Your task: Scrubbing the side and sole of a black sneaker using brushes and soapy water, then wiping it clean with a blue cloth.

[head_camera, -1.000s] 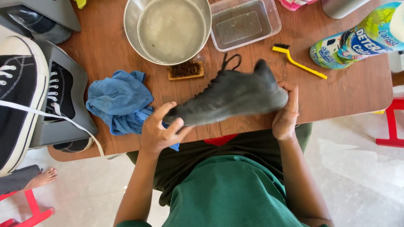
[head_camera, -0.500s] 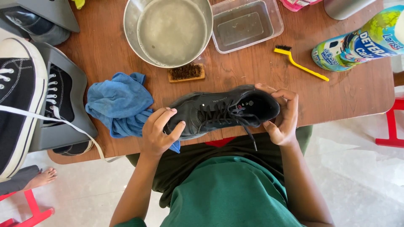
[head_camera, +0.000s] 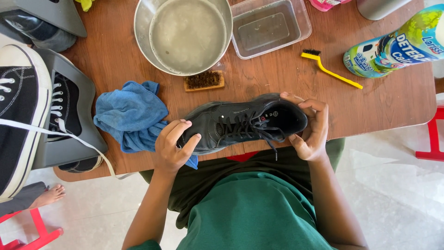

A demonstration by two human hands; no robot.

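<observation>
At the far left I see a black-and-white canvas sneaker [head_camera: 18, 115] cut off by the frame edge, with a second one [head_camera: 64, 104] resting on a grey stand [head_camera: 85, 134]; a white lace trails off toward the counter's edge. Next comes a crumpled blue cloth [head_camera: 127, 113] on the brown counter [head_camera: 384, 102]. My left hand [head_camera: 173, 146] curls over the toe of the black shoe [head_camera: 240, 122], fingers on top and thumb along the side, partly over the cloth. The shoe lies lengthwise at the counter's near edge, opening up, laces loose. Behind it sit a round metal bowl [head_camera: 185, 34] of cloudy water, a small wooden brush [head_camera: 203, 81] and a clear plastic tub [head_camera: 270, 28]. My right hand [head_camera: 310, 127] cups the shoe's heel, fingers bent over the collar. Farther right lie a yellow-handled brush [head_camera: 330, 69] and a detergent bottle [head_camera: 397, 46] on its side, green, blue and white, its end cut off. A pink item and a grey container at the top edge are too cropped to identify.
</observation>
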